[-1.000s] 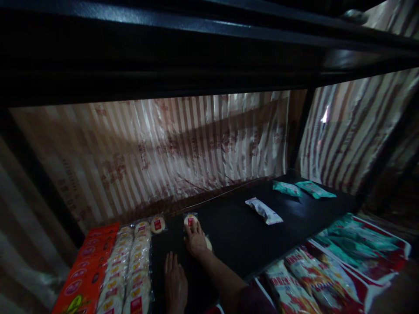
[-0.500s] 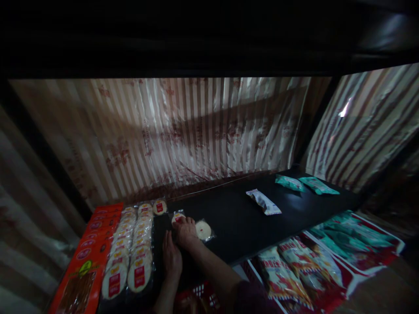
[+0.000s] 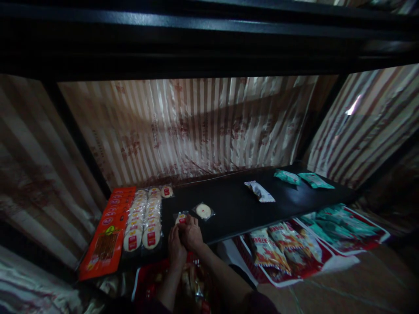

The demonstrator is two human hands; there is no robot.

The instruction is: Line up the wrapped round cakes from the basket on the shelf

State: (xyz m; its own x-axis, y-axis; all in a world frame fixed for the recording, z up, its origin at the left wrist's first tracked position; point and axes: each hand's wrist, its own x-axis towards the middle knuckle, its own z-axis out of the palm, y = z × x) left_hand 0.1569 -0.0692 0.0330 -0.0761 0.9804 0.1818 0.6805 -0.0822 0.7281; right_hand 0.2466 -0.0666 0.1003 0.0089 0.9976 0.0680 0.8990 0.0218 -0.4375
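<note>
Fingers of right hand (image 3: 191, 233) curled over the near edge of a small round cake packet (image 3: 181, 218), with left hand (image 3: 176, 247) pressed close alongside, touching. Cannot tell whether clamped on the wrapper or merely resting on it. Drawn together since a second ago, when held apart with the left lying flat. Both now busy with the one packet, near the front edge of the black shelf (image 3: 235, 209), just right of the cake rows (image 3: 144, 220). Second loose packet (image 3: 203, 211) uncovered just beyond. Further out: orange packets (image 3: 108, 235), white wrapper (image 3: 260, 192), teal sachets (image 3: 288, 176), and snack bags (image 3: 284, 248) below.
</note>
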